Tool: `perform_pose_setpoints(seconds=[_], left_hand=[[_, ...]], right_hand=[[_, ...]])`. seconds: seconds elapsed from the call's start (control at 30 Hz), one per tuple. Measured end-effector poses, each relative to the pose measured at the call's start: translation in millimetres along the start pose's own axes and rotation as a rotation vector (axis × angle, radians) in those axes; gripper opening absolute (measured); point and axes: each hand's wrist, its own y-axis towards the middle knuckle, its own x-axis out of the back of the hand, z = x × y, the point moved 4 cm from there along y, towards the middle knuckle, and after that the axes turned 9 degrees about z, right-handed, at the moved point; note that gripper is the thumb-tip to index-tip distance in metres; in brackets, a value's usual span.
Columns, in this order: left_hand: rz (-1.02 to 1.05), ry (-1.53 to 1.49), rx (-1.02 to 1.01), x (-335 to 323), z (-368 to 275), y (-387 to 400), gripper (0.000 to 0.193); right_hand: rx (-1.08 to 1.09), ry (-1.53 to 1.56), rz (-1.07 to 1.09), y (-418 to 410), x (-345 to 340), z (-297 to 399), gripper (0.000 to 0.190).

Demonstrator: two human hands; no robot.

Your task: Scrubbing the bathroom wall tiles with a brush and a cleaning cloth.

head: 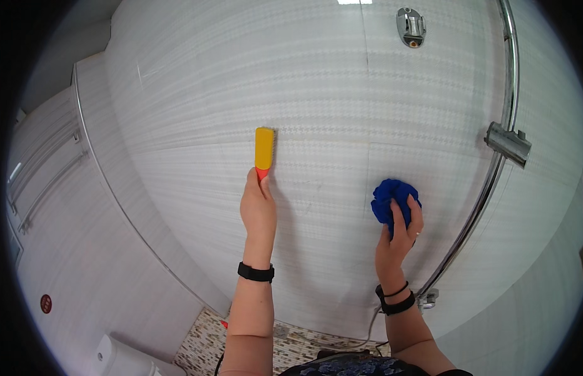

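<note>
My left hand grips the red handle of a scrub brush with a yellow head. The brush stands upright against the pale tiled wall, its bristles showing along the right side. To the right and a little lower, my right hand presses a crumpled blue cloth on the same wall with spread fingers. Part of the cloth is hidden under those fingers. Each wrist wears a black band.
A chrome shower rail with a sliding holder runs down at right. Above is a chrome wall bracket. A hose and tap sit low. Towel rails and a white toilet tank are at left.
</note>
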Motion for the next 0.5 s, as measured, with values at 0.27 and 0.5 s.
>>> perform_pose_setpoints(seconds=[0.27, 0.5], left_hand=[[0.122, 0.007, -0.24, -33, -48, -33, 0.031], [0.079, 0.048, -0.205, -22, -22, -14, 0.031]], right_hand=[[-0.009, -0.045, -0.055, -3, -5, -4, 0.052], [-0.008, -0.04, -0.074, -4, -5, -3, 0.052]])
